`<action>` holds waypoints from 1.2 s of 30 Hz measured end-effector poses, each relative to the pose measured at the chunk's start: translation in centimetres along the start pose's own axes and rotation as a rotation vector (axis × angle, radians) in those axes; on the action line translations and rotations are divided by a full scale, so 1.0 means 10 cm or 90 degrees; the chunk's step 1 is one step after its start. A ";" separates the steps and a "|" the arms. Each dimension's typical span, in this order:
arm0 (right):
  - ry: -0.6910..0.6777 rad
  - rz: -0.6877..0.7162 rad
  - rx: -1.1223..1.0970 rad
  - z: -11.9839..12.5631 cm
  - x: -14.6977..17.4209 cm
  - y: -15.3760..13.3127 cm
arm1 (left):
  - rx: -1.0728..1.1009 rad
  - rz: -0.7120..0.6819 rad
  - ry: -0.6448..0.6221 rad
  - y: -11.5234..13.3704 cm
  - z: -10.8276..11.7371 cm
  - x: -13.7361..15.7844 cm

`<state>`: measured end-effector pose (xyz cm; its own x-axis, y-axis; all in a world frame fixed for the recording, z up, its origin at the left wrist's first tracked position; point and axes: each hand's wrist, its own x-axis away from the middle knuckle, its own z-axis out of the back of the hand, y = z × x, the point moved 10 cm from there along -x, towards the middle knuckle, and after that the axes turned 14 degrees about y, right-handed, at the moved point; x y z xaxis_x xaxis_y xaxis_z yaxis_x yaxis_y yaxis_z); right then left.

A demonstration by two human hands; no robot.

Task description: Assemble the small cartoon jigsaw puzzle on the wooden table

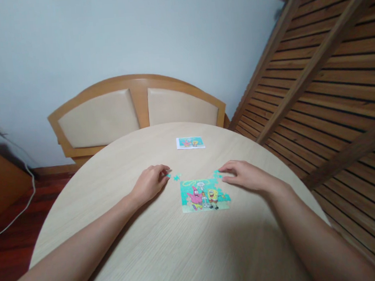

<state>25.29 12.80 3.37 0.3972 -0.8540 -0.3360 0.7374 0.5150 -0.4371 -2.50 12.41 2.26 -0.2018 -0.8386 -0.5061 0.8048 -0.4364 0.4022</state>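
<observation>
A jigsaw puzzle [199,196] with a pink starfish, a pale standing figure and a yellow square character lies partly assembled on the round table. Its right edge is ragged, with gaps. My left hand [151,181] is beyond its upper left corner, fingers curled in a pinch at a small teal puzzle piece [168,175]. Just right of those fingertips lie loose teal pieces [176,177]. My right hand [245,175] rests by the upper right corner, thumb and forefinger apart. Its forefinger tip is at some teal pieces [216,173]; whether it touches them is hard to tell.
Behind the puzzle lies a small reference picture [191,143] with the same characters. The pale wooden table [170,247] has a curved edge. A padded headboard-like panel [138,105] stands beyond it, a slatted wooden frame [326,71] at right. A white cable [30,189] hangs at left.
</observation>
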 end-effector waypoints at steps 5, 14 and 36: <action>0.007 -0.015 -0.015 0.00 0.00 0.09 | -0.006 -0.019 0.006 0.01 -0.02 0.01; 0.019 -0.053 -0.011 0.03 0.00 0.16 | 0.064 -0.148 -0.012 0.46 0.05 0.10; 0.012 -0.126 -0.050 0.01 0.05 0.37 | 0.086 -0.254 -0.121 0.66 -0.14 0.31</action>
<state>28.31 14.30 1.69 0.2378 -0.9381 -0.2518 0.7549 0.3416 -0.5598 2.97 7.35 2.31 -0.5896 -0.6358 -0.4981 0.5658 -0.7652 0.3070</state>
